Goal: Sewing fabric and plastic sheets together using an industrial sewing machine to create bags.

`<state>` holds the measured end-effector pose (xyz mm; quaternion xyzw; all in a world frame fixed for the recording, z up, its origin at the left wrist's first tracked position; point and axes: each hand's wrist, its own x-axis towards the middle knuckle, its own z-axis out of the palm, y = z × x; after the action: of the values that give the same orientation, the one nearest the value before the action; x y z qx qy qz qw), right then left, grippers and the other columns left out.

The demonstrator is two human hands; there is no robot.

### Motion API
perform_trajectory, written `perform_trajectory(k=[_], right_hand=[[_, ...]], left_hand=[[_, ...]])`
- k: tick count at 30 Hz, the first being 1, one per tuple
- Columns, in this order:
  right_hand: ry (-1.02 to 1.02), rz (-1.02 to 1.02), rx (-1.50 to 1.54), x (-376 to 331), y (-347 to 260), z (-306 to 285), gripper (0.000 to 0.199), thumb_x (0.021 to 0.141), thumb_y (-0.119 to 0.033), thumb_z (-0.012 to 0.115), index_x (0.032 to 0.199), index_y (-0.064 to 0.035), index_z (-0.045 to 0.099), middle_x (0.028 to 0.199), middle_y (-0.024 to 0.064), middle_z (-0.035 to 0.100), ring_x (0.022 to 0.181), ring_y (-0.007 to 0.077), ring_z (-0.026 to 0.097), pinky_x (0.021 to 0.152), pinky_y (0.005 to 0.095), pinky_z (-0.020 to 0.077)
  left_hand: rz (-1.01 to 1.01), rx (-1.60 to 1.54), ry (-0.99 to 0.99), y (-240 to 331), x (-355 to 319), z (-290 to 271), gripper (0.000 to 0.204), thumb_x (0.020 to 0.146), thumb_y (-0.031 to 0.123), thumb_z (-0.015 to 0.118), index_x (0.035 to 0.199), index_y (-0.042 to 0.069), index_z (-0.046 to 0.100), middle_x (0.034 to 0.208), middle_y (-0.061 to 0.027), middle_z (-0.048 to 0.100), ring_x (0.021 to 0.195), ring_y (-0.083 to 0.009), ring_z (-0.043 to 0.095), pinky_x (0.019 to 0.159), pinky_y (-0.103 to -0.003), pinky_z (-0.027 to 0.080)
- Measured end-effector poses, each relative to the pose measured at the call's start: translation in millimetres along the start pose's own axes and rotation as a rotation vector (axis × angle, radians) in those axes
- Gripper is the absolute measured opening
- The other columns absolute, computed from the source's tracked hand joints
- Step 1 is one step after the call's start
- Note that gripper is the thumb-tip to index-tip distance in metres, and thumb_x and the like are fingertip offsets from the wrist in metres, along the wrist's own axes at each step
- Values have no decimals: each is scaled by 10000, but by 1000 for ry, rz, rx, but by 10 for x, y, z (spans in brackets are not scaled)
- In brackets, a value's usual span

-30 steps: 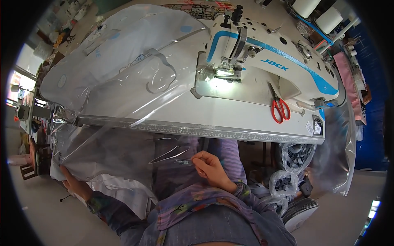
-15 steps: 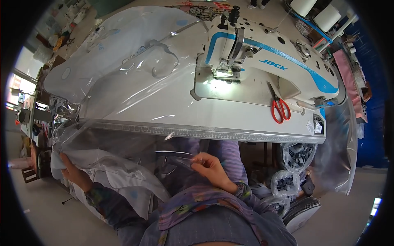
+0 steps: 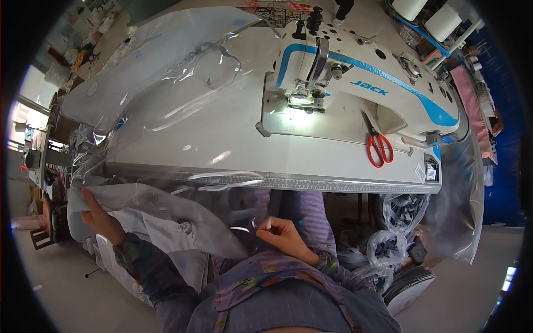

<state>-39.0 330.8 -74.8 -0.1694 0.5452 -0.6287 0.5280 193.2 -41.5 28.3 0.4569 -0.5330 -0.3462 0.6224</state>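
Observation:
A large clear plastic sheet drapes over the left of the sewing table and hangs down over my lap. My left hand grips the sheet's left edge together with a white fabric piece, low at the left. My right hand pinches the sheet's near edge in front of my lap, just below the table's front rim. A white and blue sewing machine stands on the table, its lamp lit over the needle area.
Red-handled scissors lie on the table to the right of the needle. Two white thread cones stand at the back right. Plastic bags with bundled pieces sit under the table's right end. More plastic hangs off the right side.
My left hand has risen and pulled the sheet and white fabric toward me. The plastic has slid off the table toward my lap. My right hand stays nearly still.

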Motion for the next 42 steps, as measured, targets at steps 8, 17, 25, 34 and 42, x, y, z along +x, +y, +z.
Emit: perform_trajectory(k=[8,17,25,34,42], right_hand=[[104,72,317,43,168,17,111,934,-1,700,945,-43,598,947,-5,630,865,59,583,768,217,461],[-1,-58,214,281,364,-32,107,972,-65,675,993,-89,574,831,-63,544,746,26,522,690,187,415],[8,-140,320,323,387,-82,135,998,-84,581,1128,-51,600,1015,31,655,925,92,619,800,241,496],[-56,-206,-229,387,758,62,330,988,-95,556,1297,20,581,1257,119,644,1206,200,572,1016,347,460],[-210,98,177,228,550,63,293,1038,-174,582,1251,21,629,1163,30,685,1085,115,596,952,282,476]], left_hand=[[-36,66,78,-100,-110,192,593,1015,481,576,1254,-62,608,1124,-96,659,979,-183,611,899,-308,493],[405,349,55,27,-1006,465,341,1075,341,407,839,95,407,724,-21,406,640,-130,401,579,-300,323],[560,-1,-1242,494,-2472,1123,207,849,19,698,1049,30,646,911,-129,612,833,-310,627,744,-373,510],[746,333,-1199,420,-2567,1530,352,810,10,626,1161,-10,631,1131,-131,602,1044,-314,616,916,-407,522],[913,465,-1233,393,-2468,1597,396,877,119,618,1254,0,614,1251,-97,598,1246,-233,576,1083,-439,434]])
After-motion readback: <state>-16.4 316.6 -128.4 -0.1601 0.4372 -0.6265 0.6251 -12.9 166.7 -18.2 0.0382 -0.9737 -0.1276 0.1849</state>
